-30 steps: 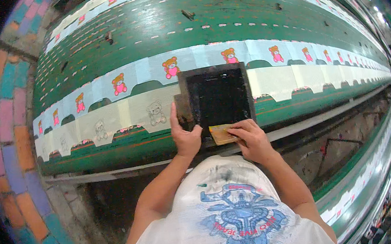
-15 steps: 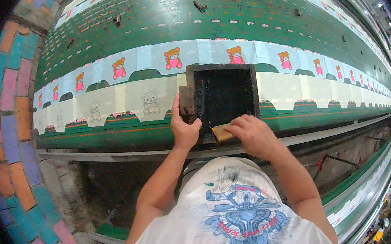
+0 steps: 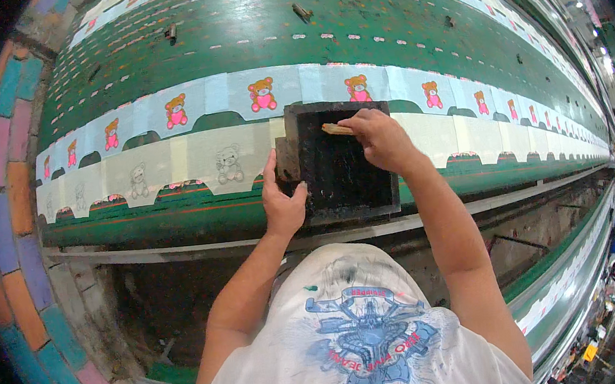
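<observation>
A dark rectangular printing screen lies on the long green table, over a row of pale yellow fabric pieces. My left hand grips the wooden block on the frame's left side, its forefinger stretched along the edge and its thumb over the rim. With my right hand I hold a light wooden squeegee near the far end of the black mesh. To the left of the screen, the yellow pieces bear black bear outlines; those to its right look plain.
Beyond the screen runs a row of light blue pieces with coloured bears. Small dark clamps sit farther up the green table. A metal rail borders its near edge. Coloured bricks pave the left side.
My right hand has carried the squeegee from the near end of the screen to its far end. My left hand stays on the frame. The whole view has shifted slightly.
</observation>
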The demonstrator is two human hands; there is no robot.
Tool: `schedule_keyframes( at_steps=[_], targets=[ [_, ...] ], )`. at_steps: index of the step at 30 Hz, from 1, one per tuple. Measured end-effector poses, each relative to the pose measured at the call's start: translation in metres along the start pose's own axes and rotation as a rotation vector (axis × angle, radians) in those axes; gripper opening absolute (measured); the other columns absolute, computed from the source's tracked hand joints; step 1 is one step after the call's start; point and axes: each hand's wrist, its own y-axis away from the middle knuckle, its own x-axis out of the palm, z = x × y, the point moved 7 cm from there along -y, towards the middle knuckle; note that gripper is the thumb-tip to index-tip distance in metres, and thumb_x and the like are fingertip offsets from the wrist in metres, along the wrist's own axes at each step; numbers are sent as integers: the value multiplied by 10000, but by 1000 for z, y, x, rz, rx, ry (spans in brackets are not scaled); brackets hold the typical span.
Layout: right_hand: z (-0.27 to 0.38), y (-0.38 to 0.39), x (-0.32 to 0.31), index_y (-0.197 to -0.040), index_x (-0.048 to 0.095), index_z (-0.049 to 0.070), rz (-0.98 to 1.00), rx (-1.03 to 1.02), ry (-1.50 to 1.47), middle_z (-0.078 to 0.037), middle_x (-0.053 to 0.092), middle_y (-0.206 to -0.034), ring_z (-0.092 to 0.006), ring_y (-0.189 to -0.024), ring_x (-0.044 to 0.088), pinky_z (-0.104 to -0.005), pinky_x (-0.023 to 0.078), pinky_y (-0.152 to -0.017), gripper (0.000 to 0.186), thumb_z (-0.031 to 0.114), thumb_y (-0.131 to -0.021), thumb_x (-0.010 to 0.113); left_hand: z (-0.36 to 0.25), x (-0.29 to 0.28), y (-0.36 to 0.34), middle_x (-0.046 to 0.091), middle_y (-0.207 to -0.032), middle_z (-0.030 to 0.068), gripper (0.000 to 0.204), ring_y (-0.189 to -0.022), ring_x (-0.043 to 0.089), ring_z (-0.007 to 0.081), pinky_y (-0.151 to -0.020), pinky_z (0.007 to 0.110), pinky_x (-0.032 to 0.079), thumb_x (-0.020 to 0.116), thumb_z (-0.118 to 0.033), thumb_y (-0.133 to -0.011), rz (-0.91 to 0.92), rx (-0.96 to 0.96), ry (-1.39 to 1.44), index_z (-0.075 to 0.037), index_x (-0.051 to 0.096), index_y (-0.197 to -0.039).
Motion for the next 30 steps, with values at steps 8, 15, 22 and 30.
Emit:
schedule_keyframes(
  at_steps=[8,15,22,30],
  targets=[
    [66,82,17,-1408,807,103,33,-29,40,-142,765,-1254,-404,-1171,724,-516,611,-1044,664,-141,-792,769,10,5,0,601,-1683,280,1028,-1555,617,385,-1318,470,480,826,55,-896,-46,10,-15,-9,389,-1824],
    [92,123,22,-1389,816,97,67,0,21,-116,768,-1288,-373,-1179,719,-494,618,-1054,599,-30,-804,834,-7,8,2,574,-1714,299,1075,-1593,579,422,-1354,480,440,823,37,-847,-70,77,-228,-21,387,-1828],
    [65,151,13,-1344,820,74,-79,15,-167,-125,766,-1321,-388,-1254,710,-509,612,-1094,559,-27,-795,858,-25,19,7,593,-1697,232,1111,-1574,587,333,-1345,438,450,768,86,-812,-57,83,-176,-4,361,-1842],
    [-13,212,-31,-1327,824,51,-144,85,-230,-153,765,-1333,-407,-1283,708,-521,613,-1126,537,-44,-799,823,-29,125,25,555,-1758,238,1086,-1619,554,337,-1372,433,411,739,93,-823,-20,131,-15,23,361,-1838]
  ],
)
